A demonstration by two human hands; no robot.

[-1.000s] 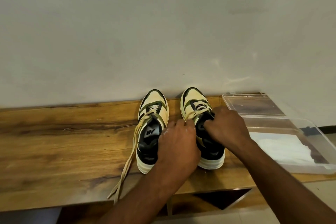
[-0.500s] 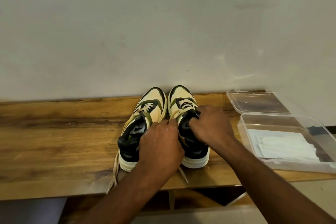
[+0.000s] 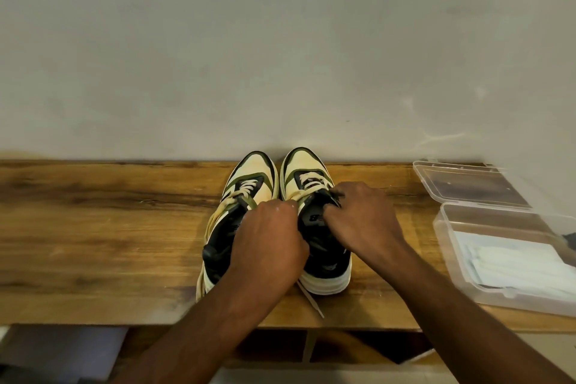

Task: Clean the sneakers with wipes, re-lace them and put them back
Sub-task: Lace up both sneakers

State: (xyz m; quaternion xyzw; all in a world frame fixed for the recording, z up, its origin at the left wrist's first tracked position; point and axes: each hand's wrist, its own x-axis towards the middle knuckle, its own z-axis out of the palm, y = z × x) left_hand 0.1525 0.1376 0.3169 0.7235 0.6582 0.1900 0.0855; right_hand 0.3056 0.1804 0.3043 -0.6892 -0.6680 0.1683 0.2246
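Surface (image 3: pixel 93 227): wooden, set against a plain wall.
Sneakers: pair side by side at the far edge, toes to the wall; left sneaker (image 3: pixel 249 178), right sneaker (image 3: pixel 307 165).
Left hand (image 3: pixel 268 246): clenched between the two sneakers, at the right sneaker's collar; what it grips is hidden.
Right hand (image 3: pixel 361 218): fingers curled on the right sneaker's tongue and laces.
Laces (image 3: pixel 311 299): loose ends trail toward the near edge.
Box (image 3: pixel 452 246): clear plastic, right of the sneakers, lid open, white wipes (image 3: pixel 511 265) inside.

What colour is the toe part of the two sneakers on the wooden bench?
Pale cream-yellow with dark olive-green trim on the low-top lace-up sneakers, seen in the head view.
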